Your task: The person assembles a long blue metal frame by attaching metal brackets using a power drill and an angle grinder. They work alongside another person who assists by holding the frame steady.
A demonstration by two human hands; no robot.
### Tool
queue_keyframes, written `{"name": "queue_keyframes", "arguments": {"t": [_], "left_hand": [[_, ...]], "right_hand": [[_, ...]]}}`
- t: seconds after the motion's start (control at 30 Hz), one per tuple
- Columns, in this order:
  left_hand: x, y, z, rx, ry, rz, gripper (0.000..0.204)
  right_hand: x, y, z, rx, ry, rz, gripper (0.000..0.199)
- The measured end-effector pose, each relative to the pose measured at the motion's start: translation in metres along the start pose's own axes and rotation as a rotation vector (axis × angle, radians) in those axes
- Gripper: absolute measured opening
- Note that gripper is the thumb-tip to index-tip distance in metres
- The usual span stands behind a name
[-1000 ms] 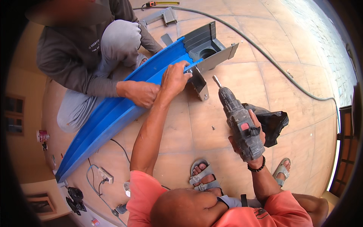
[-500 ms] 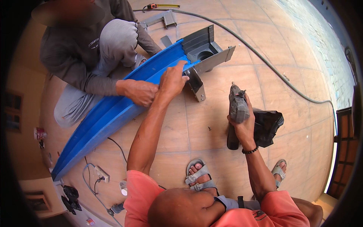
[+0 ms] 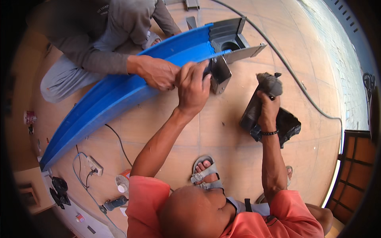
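Note:
A long blue rain gutter (image 3: 119, 93) lies slantwise across the left half, its trough facing up. At its upper right end a grey gutter outlet piece (image 3: 244, 41) with a round hole is fitted. A dark angled metal bracket (image 3: 220, 73) sticks out from the gutter's near side. My left hand (image 3: 193, 85) is closed with bent fingers at the bracket's left edge; the fingertips are partly hidden. On the right, my right hand (image 3: 270, 107) grips a worn, dusty cordless drill (image 3: 270, 84), held above the floor and away from the gutter.
Another person's hand (image 3: 158, 73) rests on the gutter, touching or nearly touching my left hand. A black plastic bag (image 3: 291, 125) lies below the drill. A grey hose (image 3: 295, 77) curves across the tiles. A power strip (image 3: 95, 164) with cords lies at lower left.
My left hand has gone from a pointing finger over the gutter to bent fingers at the bracket. The drill has turned in my right hand. The whole view has shifted slightly.

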State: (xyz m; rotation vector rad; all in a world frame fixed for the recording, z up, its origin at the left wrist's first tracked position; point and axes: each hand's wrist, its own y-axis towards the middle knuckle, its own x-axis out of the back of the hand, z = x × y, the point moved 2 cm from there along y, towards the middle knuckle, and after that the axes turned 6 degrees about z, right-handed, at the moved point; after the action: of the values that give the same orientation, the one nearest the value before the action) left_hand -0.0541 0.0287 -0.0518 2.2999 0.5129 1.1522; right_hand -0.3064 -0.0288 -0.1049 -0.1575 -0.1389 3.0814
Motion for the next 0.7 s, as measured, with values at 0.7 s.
{"name": "queue_keyframes", "arguments": {"t": [0.7], "left_hand": [[-0.095, -0.154, 0.01, -0.144, -0.13, 0.667, 0.007]], "right_hand": [[0.087, -0.091, 0.045, -0.091, 0.24, 0.259, 0.065]]}}
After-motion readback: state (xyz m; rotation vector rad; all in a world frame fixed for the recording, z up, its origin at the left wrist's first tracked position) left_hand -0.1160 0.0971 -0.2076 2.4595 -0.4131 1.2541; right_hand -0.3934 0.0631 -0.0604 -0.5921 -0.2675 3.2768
